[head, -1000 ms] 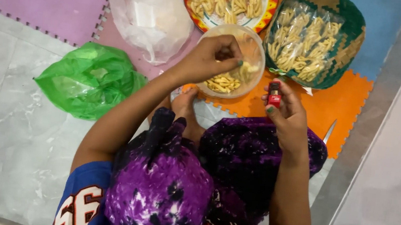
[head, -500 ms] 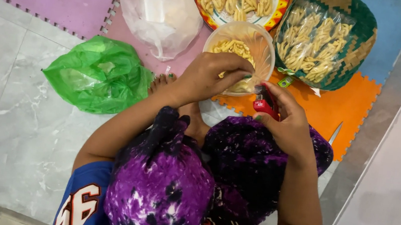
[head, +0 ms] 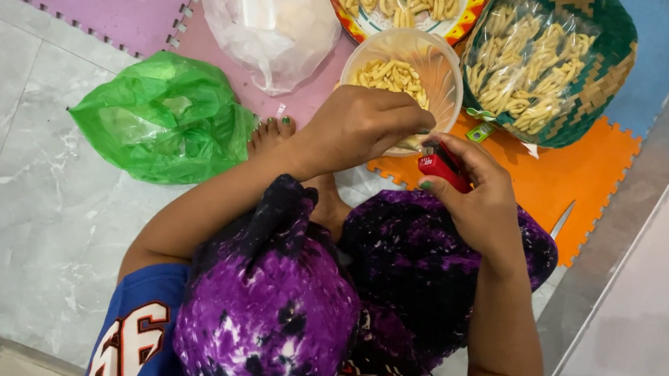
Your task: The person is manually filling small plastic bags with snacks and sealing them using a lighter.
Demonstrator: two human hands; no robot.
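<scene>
My left hand (head: 358, 128) hovers over the near rim of a clear round container (head: 451, 71) partly filled with yellow snack sticks (head: 393, 75). Its fingers are pinched together on a few sticks; I cannot tell whether a wrapper is around them. My right hand (head: 479, 204) grips a small red and black device (head: 440, 166), like a mini stapler, whose tip meets my left fingertips. Both hands sit just above my knees in purple tie-dye trousers.
Behind the container are a colourful plate (head: 346, 15) of snack sticks, a green woven basket (head: 608, 72) holding bagged sticks (head: 525, 63), and a clear plastic bag (head: 266, 12). A green plastic bag (head: 162, 118) lies left on the tiles. A knife (head: 562, 221) rests on the orange foam mat (head: 580, 170).
My left hand came out of the container and drew back to its near rim. My right hand tipped the red device over and brought it left to meet the left fingers.
</scene>
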